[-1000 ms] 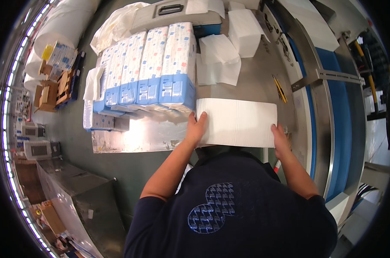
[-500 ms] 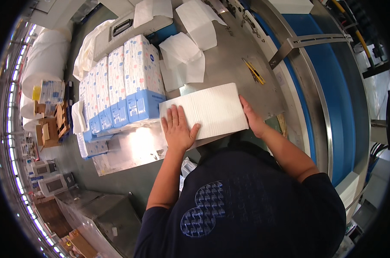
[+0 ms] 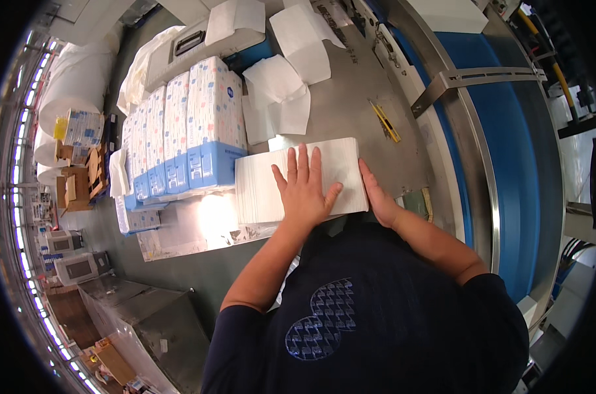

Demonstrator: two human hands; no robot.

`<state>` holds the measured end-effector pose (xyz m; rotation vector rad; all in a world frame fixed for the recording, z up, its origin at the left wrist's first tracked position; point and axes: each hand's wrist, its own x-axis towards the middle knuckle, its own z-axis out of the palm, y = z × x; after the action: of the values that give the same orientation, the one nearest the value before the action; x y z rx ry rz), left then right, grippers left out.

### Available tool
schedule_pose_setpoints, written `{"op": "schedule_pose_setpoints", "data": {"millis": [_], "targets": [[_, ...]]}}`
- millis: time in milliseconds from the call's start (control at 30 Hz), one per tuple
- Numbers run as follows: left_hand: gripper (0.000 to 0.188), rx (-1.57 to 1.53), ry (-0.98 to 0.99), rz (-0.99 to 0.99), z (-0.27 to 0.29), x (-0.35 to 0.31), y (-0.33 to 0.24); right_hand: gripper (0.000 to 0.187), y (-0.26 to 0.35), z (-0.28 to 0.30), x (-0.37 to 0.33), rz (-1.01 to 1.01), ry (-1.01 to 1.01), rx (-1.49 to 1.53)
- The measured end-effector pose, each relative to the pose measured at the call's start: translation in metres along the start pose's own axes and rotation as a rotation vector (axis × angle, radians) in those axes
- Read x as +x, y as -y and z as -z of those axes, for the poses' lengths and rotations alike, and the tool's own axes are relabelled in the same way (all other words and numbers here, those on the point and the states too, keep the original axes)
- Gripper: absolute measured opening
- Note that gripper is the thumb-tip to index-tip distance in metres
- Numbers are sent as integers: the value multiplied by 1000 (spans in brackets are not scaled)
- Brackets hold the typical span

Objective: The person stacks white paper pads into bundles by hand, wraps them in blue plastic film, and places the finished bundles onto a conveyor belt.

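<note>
A thick stack of white folded paper tissues [image 3: 262, 187] lies on the steel table [image 3: 350, 85] in front of me. Flat on top of the stack rests my left hand [image 3: 306, 187], fingers spread. My right hand [image 3: 378, 196] presses against the stack's right end, its fingers stretched out along that side. The stack's left end sits close to a row of tissue packs [image 3: 212, 125] in white wrapping with a blue lower band and small printed flowers.
Loose white sheets [image 3: 278, 98] lie behind the stack. A yellow cutter knife [image 3: 384, 121] lies on the table's right half. Along the right runs a blue conveyor belt [image 3: 508, 164] with a metal rail. Large white paper rolls [image 3: 74, 85] stand at the far left.
My left hand has slid right, from the stack's left end to its middle. The stack has shifted slightly left, toward the packs. My right hand stays at its right end.
</note>
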<state>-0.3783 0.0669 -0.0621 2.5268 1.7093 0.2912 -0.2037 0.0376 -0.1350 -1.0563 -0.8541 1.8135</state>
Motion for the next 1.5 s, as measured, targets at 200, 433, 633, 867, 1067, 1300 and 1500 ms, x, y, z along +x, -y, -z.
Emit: {"op": "schedule_pose_setpoints", "data": {"millis": [200,433,633,867,1067,1300,1500], "targets": [[64,-117,-70,-188,0,14,-36,71,42,-15,-21,-37,62,191],[61,-166,-5,-319,-13,28,-48,70,43,4,-24,-172,148,364],[60,-267,-101,-226,15,12,-20,72,53,-10,-24,-186,64,260],[42,-209,-369,429,19,-84,113,57,44,-6,-14,-285,-123,107],[53,-1020,151,955,-7,-71,167,56,42,0,25,-350,-204,-314],[64,-1088,51,565,-16,-53,122,68,61,-20,26,-115,-275,-447],[94,-1174,-82,166,4,-72,123,98,53,-5,-13,332,-123,-595]]}}
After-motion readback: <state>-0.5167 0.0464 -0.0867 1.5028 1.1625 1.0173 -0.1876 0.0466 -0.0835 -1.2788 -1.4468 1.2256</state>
